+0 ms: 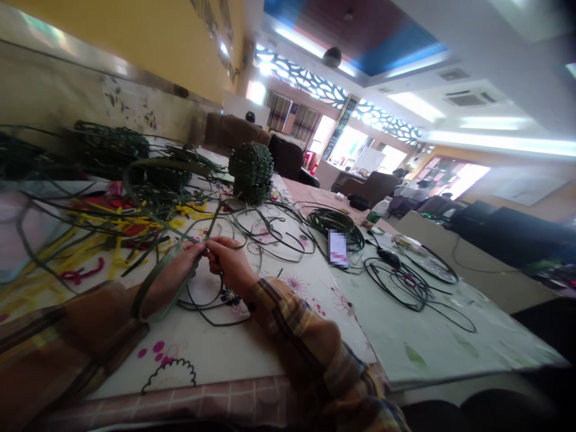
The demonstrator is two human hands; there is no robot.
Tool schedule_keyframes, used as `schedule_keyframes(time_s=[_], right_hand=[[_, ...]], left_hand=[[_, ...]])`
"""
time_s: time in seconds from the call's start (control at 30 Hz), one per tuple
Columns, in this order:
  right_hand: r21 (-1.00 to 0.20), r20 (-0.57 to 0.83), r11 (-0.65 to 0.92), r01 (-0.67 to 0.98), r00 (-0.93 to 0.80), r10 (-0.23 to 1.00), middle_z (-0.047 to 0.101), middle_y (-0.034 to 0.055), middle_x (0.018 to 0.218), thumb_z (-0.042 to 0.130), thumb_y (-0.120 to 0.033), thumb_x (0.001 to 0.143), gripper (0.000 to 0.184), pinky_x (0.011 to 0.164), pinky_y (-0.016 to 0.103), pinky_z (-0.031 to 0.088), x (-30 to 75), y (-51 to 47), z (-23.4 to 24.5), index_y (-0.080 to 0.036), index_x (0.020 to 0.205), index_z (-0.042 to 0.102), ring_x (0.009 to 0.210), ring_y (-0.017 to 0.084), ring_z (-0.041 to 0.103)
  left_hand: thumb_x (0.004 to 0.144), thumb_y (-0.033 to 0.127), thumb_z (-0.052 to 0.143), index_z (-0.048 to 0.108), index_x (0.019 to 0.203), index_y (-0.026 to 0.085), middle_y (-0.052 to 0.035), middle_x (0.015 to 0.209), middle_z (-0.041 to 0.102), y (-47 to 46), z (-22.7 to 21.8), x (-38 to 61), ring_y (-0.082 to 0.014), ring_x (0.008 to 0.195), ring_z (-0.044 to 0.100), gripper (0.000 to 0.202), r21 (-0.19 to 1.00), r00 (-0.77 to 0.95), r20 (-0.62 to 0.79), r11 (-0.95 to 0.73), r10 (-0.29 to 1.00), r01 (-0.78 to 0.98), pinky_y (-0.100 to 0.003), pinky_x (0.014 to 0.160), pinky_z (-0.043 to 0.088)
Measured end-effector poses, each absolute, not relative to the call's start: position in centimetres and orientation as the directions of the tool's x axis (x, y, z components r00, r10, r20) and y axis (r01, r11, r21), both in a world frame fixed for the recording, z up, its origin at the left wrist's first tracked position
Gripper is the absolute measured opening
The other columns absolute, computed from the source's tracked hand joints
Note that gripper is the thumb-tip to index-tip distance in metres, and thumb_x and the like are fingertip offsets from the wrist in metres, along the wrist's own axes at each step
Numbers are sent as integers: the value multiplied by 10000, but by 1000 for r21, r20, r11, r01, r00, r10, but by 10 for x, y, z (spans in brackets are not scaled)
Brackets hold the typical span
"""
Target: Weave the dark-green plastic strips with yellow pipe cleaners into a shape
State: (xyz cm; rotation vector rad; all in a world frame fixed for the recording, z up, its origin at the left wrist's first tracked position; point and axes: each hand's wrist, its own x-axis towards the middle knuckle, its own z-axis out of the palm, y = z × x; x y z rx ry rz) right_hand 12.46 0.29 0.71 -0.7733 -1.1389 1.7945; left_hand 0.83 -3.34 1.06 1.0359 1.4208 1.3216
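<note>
My left hand (177, 273) and my right hand (228, 261) meet above the flowered tablecloth. The fingers of both pinch dark green weaving strips (212, 221) where these cross. One wide strip (150, 282) curls down past my left wrist, and thinner loops hang below the hands onto the cloth. What exactly sits between the fingertips is too small to make out. Beyond the hands stands a woven green basket-like piece (251, 171), with loose strips (274, 231) lying in front of it.
Yellow strips (117, 255) and more green strips lie at the left, near another woven piece (110, 144) by the wall. To the right are coiled strips (333, 225), a phone (338, 247), a second loose coil (400, 285) and a plastic bottle (380, 209).
</note>
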Motion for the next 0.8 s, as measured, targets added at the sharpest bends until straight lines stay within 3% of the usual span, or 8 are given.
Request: schedule_keyframes(time_s=[0.23,0.47,0.8], right_hand=[[-925,-105,-238,-295,-406,908,430,-90,451,601,-215,740,62,391,193,186,124,1,7,-171,722,562,371,40,297],[-931,-102,-231,-281,-405,908,431,-81,436,584,-229,727,79,370,195,180,125,2,6,-173,680,555,360,48,300],[-934,-64,-192,-300,-391,918,459,-78,455,605,-248,734,89,369,193,224,125,3,5,-171,705,570,365,50,330]], left_hand=[[750,343,670,512,600,188,39,447,418,-32,0,9,-93,374,366,267,999,-227,-54,51,972,-18,-191,361,258],[823,267,570,529,641,166,49,431,404,-34,19,15,-77,326,327,212,982,-241,-176,154,954,-109,-180,326,228],[814,335,610,536,643,154,69,431,353,-29,6,7,-53,324,289,260,974,-198,-178,143,964,-177,-155,314,209]])
